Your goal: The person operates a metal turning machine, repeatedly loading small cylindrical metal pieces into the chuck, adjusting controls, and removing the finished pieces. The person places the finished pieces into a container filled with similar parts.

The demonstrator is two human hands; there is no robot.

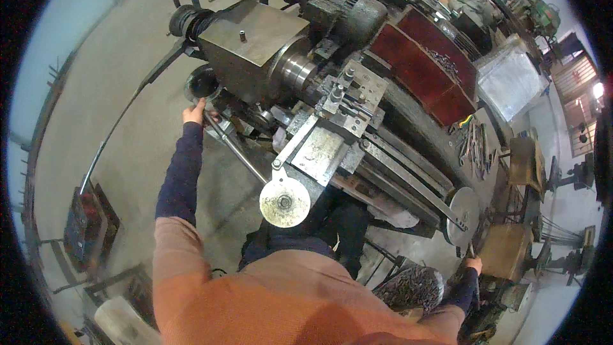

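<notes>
A small lathe-like machine stands in front of me, with a box-shaped headstock (252, 32), a shiny round chuck (297, 71) and a tool post (345, 99). My left hand (195, 112) is closed at the upper end of a long metal lever (237, 147), beside a dark round cup-shaped part (203, 83). Far to the right, my right hand (473, 264) grips a short handle (471, 249) below a round metal disc (461, 216); its fingers are partly hidden. Flat linkage bars (408, 179) run from the slide to that disc. A pale round disc (285, 202) sits nearest my body.
Behind the machine are an electric motor (345, 9) and a dark red tray (415, 57) holding small metal pieces. Wrenches (476, 147) lie at the right. A container of metal bits (412, 287) stands by my right side. A pedal-like box (89, 230) is on the floor at left.
</notes>
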